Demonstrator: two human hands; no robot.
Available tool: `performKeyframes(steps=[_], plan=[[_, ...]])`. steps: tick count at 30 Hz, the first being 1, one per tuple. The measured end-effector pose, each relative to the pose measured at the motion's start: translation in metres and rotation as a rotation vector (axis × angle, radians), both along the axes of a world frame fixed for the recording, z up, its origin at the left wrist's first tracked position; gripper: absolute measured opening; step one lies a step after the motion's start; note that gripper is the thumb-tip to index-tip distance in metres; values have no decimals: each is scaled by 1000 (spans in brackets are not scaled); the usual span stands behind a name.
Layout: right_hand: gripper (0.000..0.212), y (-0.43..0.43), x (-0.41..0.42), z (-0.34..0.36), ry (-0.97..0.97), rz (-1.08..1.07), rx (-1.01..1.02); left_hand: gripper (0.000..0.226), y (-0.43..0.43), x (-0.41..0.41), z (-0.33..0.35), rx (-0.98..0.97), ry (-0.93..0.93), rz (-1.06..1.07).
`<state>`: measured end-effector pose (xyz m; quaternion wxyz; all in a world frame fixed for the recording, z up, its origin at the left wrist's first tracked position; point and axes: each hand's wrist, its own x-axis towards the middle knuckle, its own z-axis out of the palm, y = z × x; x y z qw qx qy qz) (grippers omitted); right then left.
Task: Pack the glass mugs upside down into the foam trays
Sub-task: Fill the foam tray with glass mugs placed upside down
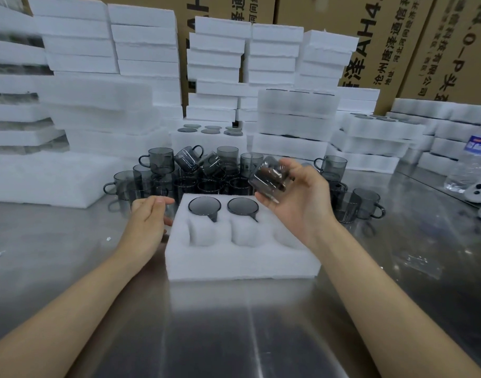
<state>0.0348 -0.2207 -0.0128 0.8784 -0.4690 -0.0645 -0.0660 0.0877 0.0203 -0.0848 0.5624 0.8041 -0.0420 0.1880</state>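
Observation:
A white foam tray [242,261] lies on the steel table in front of me. Two smoky glass mugs [204,205] [242,206] sit upside down in its back-left and back-middle pockets; the front pockets hold nothing. My right hand [299,203] grips a tilted grey mug [270,179], blurred, above the tray's back-right corner. My left hand [149,216] hovers at the tray's left edge with fingers loosely curled and nothing in it. A crowd of loose grey mugs [195,170] stands behind the tray, some stacked or lying on others.
Stacks of white foam trays [296,124] rise behind and to both sides, some showing packed mugs. Cardboard boxes [397,36] line the back. A plastic water bottle [471,162] and white controllers [479,193] stand at the right edge. A foam slab [43,181] lies left.

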Motion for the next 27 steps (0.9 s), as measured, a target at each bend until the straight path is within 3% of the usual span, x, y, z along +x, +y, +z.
performKeyframes(steps=[1, 3, 6, 14, 18, 27], plan=[[10, 0, 0, 1, 3, -29, -44, 30, 0, 0, 0, 5, -1, 0], [38, -3, 1, -2, -9, -122, -169, 30, -1, -1, 1, 16, 6, 1], [20, 0, 1, -1, -21, -194, -184, 32, -1, -2, 2, 34, 9, -1], [25, -12, -13, 13, -66, -473, -450, 35, -3, -6, 4, 57, 35, -10], [34, -19, -11, 11, -95, -721, -767, 34, -3, -6, 5, 75, 27, -9], [55, -15, -1, -8, -128, -671, -1264, 38, -2, -5, 4, 97, 52, -31]])
